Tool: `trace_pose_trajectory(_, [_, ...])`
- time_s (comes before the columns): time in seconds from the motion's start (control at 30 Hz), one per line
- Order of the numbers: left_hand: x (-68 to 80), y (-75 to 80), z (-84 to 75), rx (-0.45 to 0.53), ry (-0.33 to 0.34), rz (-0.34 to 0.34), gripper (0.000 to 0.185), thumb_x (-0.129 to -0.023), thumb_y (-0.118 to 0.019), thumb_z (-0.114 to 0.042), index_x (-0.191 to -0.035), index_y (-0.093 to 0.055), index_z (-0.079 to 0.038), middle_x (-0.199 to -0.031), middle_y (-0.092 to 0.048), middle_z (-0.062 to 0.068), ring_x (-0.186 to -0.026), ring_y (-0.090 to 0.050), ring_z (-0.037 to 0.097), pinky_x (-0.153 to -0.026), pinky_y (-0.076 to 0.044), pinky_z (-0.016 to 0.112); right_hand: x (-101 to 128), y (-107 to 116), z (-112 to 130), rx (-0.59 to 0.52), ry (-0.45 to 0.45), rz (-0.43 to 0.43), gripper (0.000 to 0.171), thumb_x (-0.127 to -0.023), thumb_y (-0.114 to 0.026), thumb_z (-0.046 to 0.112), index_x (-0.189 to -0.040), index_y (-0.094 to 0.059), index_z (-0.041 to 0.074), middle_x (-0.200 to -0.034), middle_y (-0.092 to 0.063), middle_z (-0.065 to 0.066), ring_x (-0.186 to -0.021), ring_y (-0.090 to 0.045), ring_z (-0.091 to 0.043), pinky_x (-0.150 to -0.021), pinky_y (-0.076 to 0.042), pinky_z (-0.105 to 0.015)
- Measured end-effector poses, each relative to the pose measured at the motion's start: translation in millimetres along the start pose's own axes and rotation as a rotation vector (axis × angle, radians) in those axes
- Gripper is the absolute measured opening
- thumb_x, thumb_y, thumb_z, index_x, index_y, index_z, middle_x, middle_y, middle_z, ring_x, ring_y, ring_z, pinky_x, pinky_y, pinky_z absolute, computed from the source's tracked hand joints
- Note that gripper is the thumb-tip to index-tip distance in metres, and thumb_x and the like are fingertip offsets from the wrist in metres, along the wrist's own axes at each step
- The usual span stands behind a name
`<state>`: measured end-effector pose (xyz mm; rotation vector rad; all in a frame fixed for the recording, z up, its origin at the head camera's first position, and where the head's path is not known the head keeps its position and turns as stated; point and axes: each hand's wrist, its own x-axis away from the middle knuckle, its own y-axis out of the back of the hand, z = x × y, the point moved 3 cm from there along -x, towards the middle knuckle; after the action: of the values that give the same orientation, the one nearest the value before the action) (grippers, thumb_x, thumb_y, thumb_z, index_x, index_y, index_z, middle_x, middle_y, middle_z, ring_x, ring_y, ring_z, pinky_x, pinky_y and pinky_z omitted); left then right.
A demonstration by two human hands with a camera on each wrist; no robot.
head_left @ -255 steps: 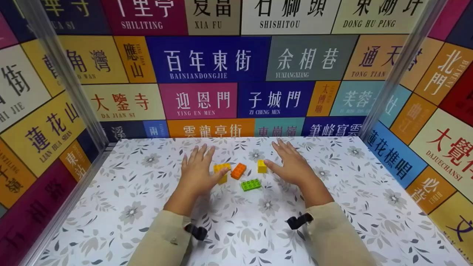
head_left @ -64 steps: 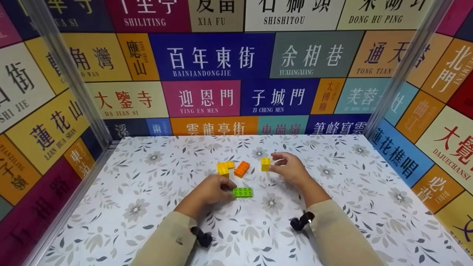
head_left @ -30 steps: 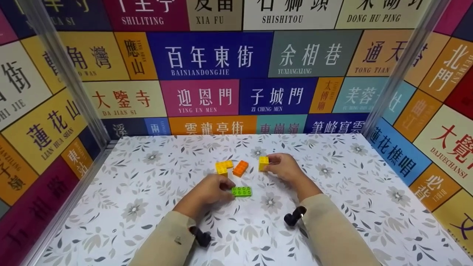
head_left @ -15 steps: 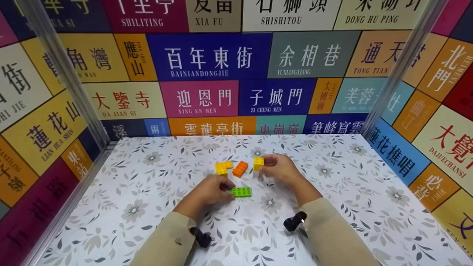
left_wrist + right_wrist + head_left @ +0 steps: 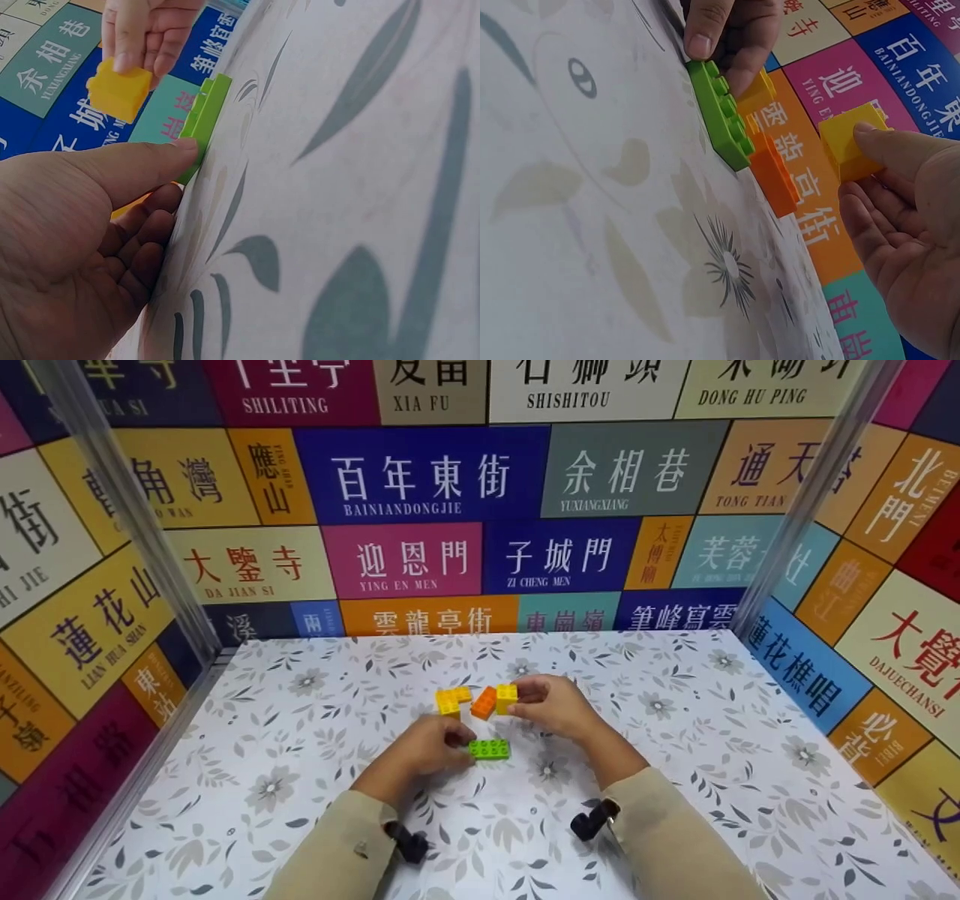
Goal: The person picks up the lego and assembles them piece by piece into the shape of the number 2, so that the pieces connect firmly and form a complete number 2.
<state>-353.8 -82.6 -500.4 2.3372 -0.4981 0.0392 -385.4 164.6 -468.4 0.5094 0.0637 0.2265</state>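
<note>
My left hand pinches the left end of a green toy brick, which lies studs up on the table; the thumb shows on it in the left wrist view. Between thumb and fingers my right hand grips a small yellow toy brick, held off the table in both wrist views. In the head view that brick overlaps the right end of an orange toy brick. Just beyond the left hand sit yellow bricks in an L-shaped arrangement, partly hidden by that hand in the right wrist view.
A white table with a grey leaf and flower print lies under everything. Walls of coloured sign panels stand at its back and sides. A black wrist camera sits at the left cuff, another camera at the right.
Both hands were spread open at first. My left hand took hold of the green brick, which shifted left. My right hand gripped the small yellow brick and carried it left to the orange one.
</note>
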Motion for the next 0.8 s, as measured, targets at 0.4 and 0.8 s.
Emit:
trace_pose_trajectory(0.4, [-0.6, 0.7, 0.2, -0.003, -0.010, -0.008, 0.030, -0.086, -0.090, -0.021, -0.114, -0.082, -0.022, -0.107, -0.075, -0.004, -0.099, -0.066, 0.017, -0.099, -0.056, 0.040, 13.1, -25.6, 10.0, -0.005, 0.118, 0.098, 0.048, -0.093, -0.086, 0.034, -0.133, -0.073, 0.011, -0.121, -0.079, -0.006, -0.110, -0.074, -0.019, -0.098, -0.061, -0.035])
trace_pose_trajectory(0.8, [0.3, 0.6, 0.4, 0.002, -0.014, -0.020, 0.032, -0.084, -0.091, -0.023, -0.114, -0.081, -0.018, -0.108, -0.076, -0.002, -0.100, -0.066, 0.018, -0.101, -0.056, 0.042, 18.8, -38.9, 14.5, -0.078, 0.151, 0.146, 0.042, -0.093, -0.085, 0.024, -0.132, -0.073, 0.012, -0.119, -0.078, -0.007, -0.106, -0.073, -0.018, -0.097, -0.060, -0.032])
